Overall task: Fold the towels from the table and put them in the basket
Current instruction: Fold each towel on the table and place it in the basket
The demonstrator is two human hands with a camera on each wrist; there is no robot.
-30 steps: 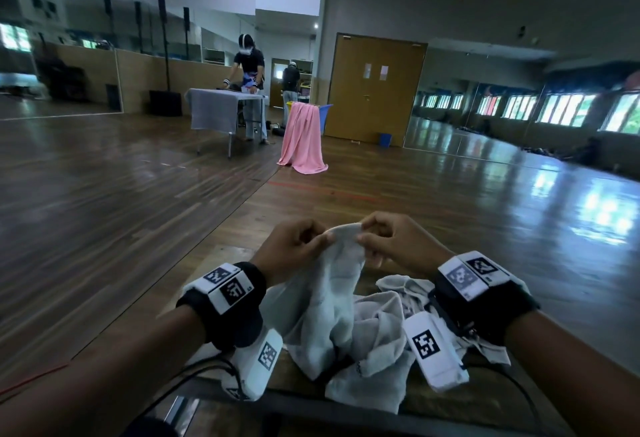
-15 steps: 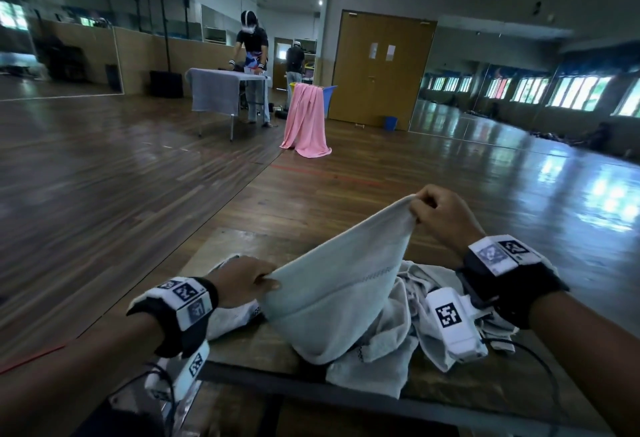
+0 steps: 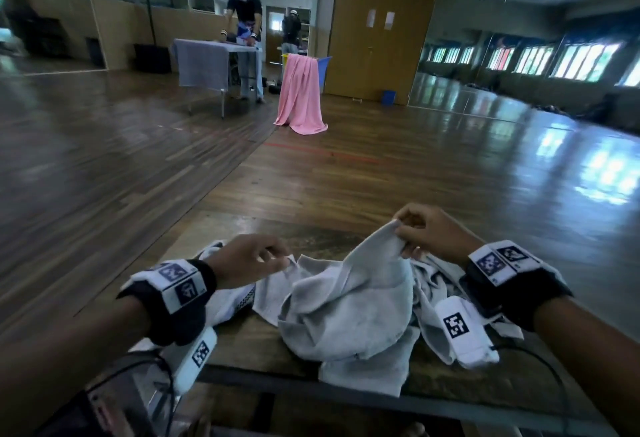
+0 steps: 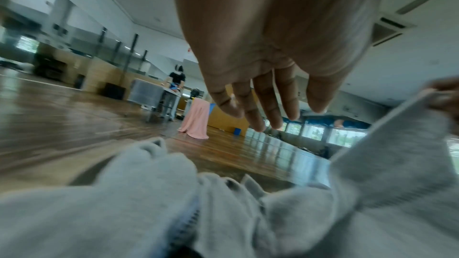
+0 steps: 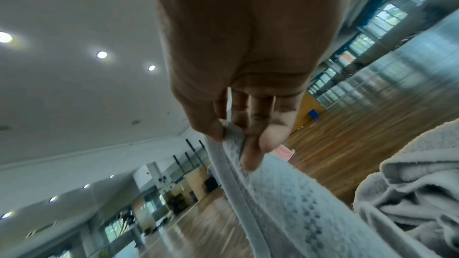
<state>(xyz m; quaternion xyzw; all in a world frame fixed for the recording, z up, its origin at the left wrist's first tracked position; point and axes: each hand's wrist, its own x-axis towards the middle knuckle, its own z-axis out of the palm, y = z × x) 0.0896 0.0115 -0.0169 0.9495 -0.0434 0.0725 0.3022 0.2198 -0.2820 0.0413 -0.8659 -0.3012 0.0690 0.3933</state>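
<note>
Your tabletop (image 3: 332, 232) carries a rumpled heap of grey towels (image 3: 349, 315) near its front edge. Your right hand (image 3: 433, 232) pinches one towel's corner between thumb and fingers, lifting it above the heap. Your left hand (image 3: 246, 258) hovers over the cloth, fingers loose and spread, holding nothing.

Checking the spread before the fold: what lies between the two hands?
In the head view, grey towel sags between the left hand and right hand, which pinches its corner; bare wooden table shows behind.
</note>
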